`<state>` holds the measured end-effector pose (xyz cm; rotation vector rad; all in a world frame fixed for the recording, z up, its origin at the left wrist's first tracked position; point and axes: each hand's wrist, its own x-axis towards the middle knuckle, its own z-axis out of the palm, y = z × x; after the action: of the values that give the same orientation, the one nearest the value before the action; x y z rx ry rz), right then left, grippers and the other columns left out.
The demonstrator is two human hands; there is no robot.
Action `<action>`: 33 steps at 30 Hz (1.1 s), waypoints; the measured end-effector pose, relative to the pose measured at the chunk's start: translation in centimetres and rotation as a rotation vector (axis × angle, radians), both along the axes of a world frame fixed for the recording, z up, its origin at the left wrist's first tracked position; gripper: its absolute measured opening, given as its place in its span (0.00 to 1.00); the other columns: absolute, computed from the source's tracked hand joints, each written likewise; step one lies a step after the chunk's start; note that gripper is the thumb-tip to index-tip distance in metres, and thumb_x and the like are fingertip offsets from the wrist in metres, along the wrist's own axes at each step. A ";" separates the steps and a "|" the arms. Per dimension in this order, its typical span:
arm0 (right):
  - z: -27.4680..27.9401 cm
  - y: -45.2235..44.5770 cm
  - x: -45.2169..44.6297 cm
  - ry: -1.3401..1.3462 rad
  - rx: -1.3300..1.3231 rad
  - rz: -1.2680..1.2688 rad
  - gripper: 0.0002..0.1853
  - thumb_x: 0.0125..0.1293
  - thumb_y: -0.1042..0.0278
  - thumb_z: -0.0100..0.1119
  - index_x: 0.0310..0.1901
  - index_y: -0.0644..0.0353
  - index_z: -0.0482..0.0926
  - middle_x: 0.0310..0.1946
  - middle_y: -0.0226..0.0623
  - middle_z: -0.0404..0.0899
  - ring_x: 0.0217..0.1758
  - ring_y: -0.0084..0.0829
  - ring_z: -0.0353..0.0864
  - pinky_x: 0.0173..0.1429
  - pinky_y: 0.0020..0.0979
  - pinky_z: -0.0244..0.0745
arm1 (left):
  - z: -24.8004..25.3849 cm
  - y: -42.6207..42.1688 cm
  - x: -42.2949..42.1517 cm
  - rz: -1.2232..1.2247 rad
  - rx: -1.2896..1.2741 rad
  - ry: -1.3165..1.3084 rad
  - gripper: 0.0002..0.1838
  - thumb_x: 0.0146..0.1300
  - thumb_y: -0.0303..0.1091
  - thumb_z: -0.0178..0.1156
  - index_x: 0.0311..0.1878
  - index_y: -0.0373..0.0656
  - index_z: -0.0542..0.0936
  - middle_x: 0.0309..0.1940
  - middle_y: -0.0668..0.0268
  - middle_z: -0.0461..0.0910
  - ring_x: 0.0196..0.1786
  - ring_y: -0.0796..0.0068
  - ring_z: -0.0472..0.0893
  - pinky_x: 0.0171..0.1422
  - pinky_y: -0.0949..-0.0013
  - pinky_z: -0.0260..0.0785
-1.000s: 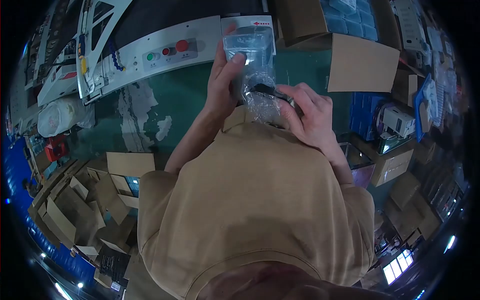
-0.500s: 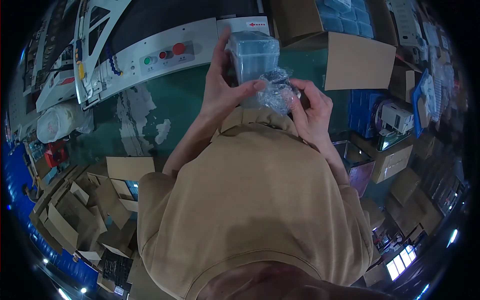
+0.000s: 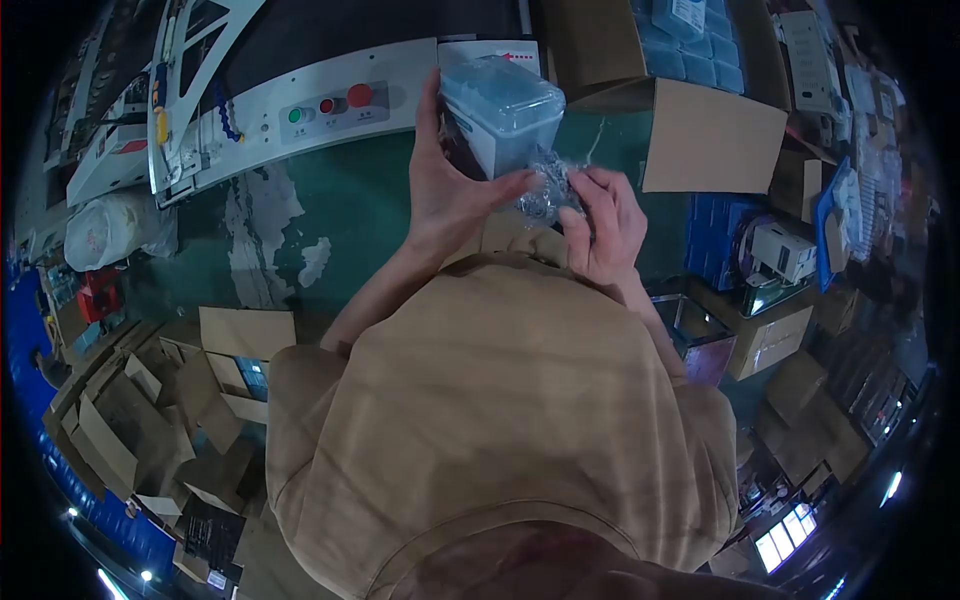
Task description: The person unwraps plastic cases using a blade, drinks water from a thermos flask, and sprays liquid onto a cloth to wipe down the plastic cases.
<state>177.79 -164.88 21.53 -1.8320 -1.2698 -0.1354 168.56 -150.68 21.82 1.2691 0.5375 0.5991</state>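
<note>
Plastic box point(image 3: 505, 120): tilted since the earlier frame, showing more lid point(image 3: 510, 85); at the far white machine panel's point(image 3: 412, 98) right end.
Left hand point(image 3: 450, 195): gripping box's left side.
Right hand point(image 3: 608, 222): pinching crumpled film point(image 3: 543, 190), bunched smaller, perhaps loosened; blurred.

Dim bluish light, strong fisheye curvature, bright panes point(image 3: 786, 538) lower right, margins seemingly soft.

A clear rectangular plastic box point(image 3: 505, 110) is in the bare left hand point(image 3: 445, 190), on the far side of the tan fabric shirt point(image 3: 500, 370). Crumpled clear plastic film point(image 3: 541, 192) lies at its near end, between that hand and the bare right hand point(image 3: 608, 215). Far left is a long white machine panel point(image 3: 420, 95); far right, an open brown cardboard carton point(image 3: 715, 135) contains translucent blue plastic boxes point(image 3: 700, 58). Brown cardboard boxes point(image 3: 107, 447) lie near left.
</note>
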 end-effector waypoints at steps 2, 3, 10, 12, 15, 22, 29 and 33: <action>-0.3 -0.1 -0.1 0.026 0.012 0.009 0.14 0.50 0.73 0.61 0.41 0.64 0.77 0.30 0.41 0.73 0.27 0.34 0.73 0.28 0.27 0.68 | 0.0 -0.2 0.0 0.003 0.065 0.035 0.62 0.31 0.34 0.77 0.66 0.39 0.44 0.56 0.57 0.60 0.59 0.65 0.64 0.63 0.65 0.59; -0.1 -0.2 -0.1 0.052 0.027 0.002 0.14 0.51 0.73 0.61 0.41 0.64 0.77 0.30 0.41 0.73 0.27 0.34 0.73 0.29 0.27 0.69 | -0.1 -0.3 -0.1 0.000 0.126 0.077 0.62 0.31 0.35 0.78 0.66 0.40 0.44 0.57 0.57 0.60 0.60 0.65 0.64 0.64 0.64 0.59; -0.1 -1.1 -0.2 0.173 0.031 0.098 0.14 0.51 0.75 0.62 0.41 0.66 0.74 0.32 0.44 0.74 0.26 0.34 0.75 0.27 0.26 0.70 | 0.1 -1.2 -0.1 -0.005 0.056 -0.068 0.62 0.29 0.33 0.78 0.66 0.41 0.44 0.57 0.59 0.60 0.59 0.66 0.64 0.64 0.64 0.58; -0.4 -1.3 -0.3 0.204 0.029 0.097 0.13 0.52 0.75 0.62 0.40 0.66 0.74 0.31 0.45 0.75 0.26 0.35 0.76 0.27 0.27 0.70 | 0.3 -1.4 0.1 0.054 0.023 -0.109 0.61 0.29 0.33 0.78 0.66 0.41 0.47 0.57 0.59 0.61 0.59 0.66 0.65 0.63 0.65 0.59; -1.2 -1.4 -0.3 0.212 0.046 0.091 0.13 0.53 0.75 0.61 0.41 0.66 0.74 0.30 0.44 0.75 0.24 0.34 0.75 0.26 0.27 0.69 | -0.9 -1.6 0.0 0.088 0.252 -0.069 0.60 0.28 0.35 0.78 0.65 0.41 0.50 0.56 0.59 0.62 0.57 0.67 0.66 0.61 0.65 0.61; -3.3 -0.4 -1.2 0.458 0.175 -0.008 0.12 0.56 0.75 0.58 0.42 0.67 0.73 0.29 0.42 0.75 0.26 0.28 0.73 0.30 0.24 0.67 | -2.0 -1.9 0.1 0.181 0.341 -0.004 0.58 0.28 0.37 0.78 0.63 0.39 0.51 0.54 0.59 0.63 0.56 0.67 0.67 0.58 0.66 0.63; -2.0 0.2 -0.5 0.509 0.177 -0.035 0.12 0.56 0.74 0.59 0.41 0.67 0.73 0.28 0.40 0.75 0.25 0.27 0.72 0.30 0.24 0.67 | -1.1 -2.2 -0.6 0.109 0.003 0.022 0.52 0.33 0.31 0.74 0.62 0.37 0.52 0.53 0.58 0.63 0.56 0.67 0.66 0.60 0.66 0.62; -1.1 -1.1 -0.5 0.409 0.079 0.094 0.11 0.54 0.74 0.60 0.39 0.66 0.74 0.26 0.42 0.75 0.21 0.31 0.73 0.25 0.25 0.67 | 0.0 -1.9 -0.4 0.048 -0.299 0.011 0.49 0.35 0.28 0.72 0.61 0.36 0.53 0.51 0.59 0.64 0.55 0.68 0.68 0.59 0.65 0.63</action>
<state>177.25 -165.94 20.39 -1.6252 -1.0410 0.2283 168.20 -152.53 21.81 0.9789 0.6425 0.5298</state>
